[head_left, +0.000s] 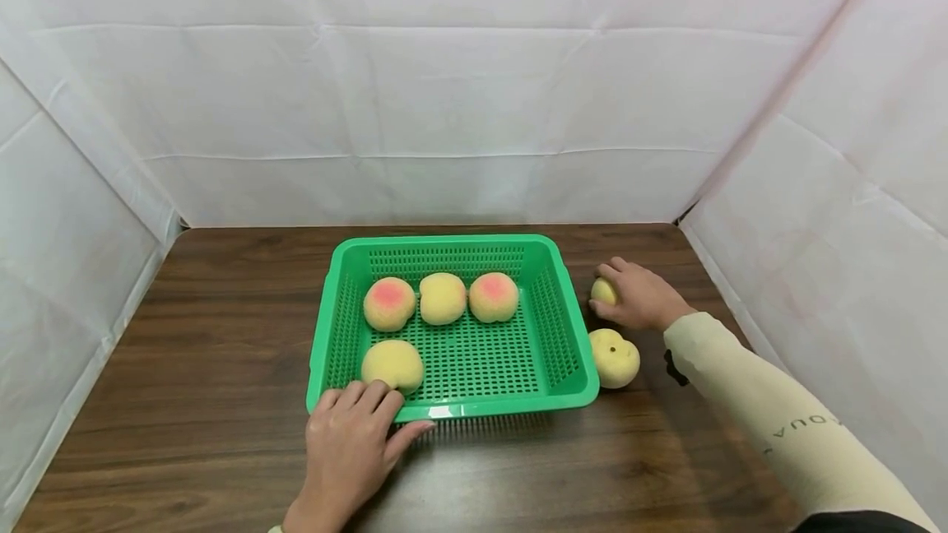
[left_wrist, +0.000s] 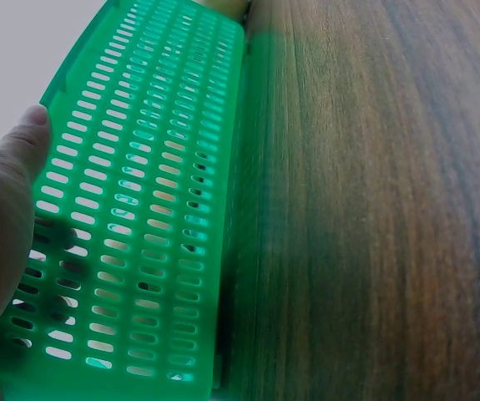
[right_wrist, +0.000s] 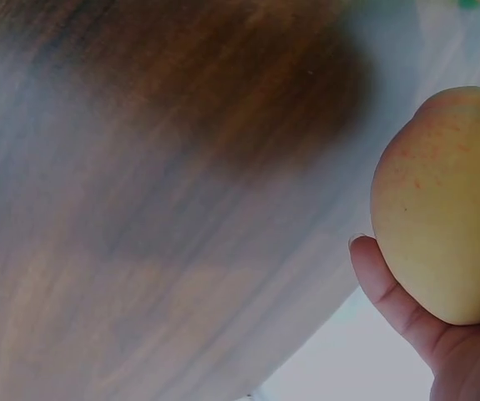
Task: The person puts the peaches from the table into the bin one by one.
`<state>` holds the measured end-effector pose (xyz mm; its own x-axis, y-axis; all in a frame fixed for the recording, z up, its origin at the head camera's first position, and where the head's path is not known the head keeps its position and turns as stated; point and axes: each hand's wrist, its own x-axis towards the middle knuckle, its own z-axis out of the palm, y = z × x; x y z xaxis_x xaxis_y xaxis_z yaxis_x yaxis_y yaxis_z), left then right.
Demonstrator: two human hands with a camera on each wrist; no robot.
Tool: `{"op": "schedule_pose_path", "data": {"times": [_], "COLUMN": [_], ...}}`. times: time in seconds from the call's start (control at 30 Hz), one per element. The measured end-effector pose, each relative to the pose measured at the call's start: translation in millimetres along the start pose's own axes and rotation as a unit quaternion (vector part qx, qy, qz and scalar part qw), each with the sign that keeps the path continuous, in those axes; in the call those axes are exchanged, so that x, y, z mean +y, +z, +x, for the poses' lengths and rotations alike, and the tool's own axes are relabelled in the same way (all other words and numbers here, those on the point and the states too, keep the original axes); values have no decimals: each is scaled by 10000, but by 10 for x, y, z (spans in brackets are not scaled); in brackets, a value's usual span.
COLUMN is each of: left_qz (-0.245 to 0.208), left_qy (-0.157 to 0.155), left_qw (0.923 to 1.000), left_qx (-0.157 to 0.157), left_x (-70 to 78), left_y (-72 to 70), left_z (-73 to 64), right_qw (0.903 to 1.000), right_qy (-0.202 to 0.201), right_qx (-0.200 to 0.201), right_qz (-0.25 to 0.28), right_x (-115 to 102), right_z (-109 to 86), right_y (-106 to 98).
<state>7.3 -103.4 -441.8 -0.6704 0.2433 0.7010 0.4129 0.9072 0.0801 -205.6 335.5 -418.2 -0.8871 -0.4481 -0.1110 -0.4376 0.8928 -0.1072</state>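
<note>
A green plastic basket [head_left: 573, 311] with slotted walls sits on the table. My left hand [head_left: 351, 444] grips its near rim toward the left corner, fingers over the edge and thumb [left_wrist: 29, 138] on the outside wall. Off the basket's right side, my right hand [head_left: 643, 296] holds a yellow peach [head_left: 603, 292]; the right wrist view shows this peach [right_wrist: 444, 209] with faint red flecks, between thumb and fingers mostly out of frame. Another yellow peach [head_left: 614, 359] lies on the table just nearer, against or very close to the basket's right wall.
Inside the basket, a pink-topped peach [head_left: 389, 304], a yellow one [head_left: 443, 298] and another pink-topped one [head_left: 494, 297] form a back row. A yellow peach [head_left: 393, 365] lies by the left hand. White sheeting [head_left: 459, 105] encloses the dark wooden table [head_left: 222, 336] at back and sides.
</note>
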Motion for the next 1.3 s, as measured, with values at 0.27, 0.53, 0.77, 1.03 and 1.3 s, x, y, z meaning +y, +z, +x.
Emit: {"op": "schedule_pose_path", "data": {"times": [0.27, 0.53, 0.77, 1.03, 1.3], "left_qz": [15, -48, -100, -93, -134], "left_qy": [1, -9, 13, 27, 38], "left_qw": [10000, 10000, 9999, 9999, 9998], "left_qx": [48, 42, 123, 141, 118], "left_x": [-1, -4, -8, -7, -7], "left_y": [5, 6, 20, 18, 15], "left_z": [-1, -6, -6, -4, 5], "right_qw": [10000, 9998, 9996, 9995, 9982], "right_qy": [-63, -132, -248, -269, -498], "right_qx": [9, -41, 66, 139, 323], "right_qz": [61, 135, 70, 19, -18], "right_x": [-37, -96, -117, -165, -228], "right_z": [-9, -23, -38, -46, -20], "right_y": [-124, -285, -395, -546, -661]}}
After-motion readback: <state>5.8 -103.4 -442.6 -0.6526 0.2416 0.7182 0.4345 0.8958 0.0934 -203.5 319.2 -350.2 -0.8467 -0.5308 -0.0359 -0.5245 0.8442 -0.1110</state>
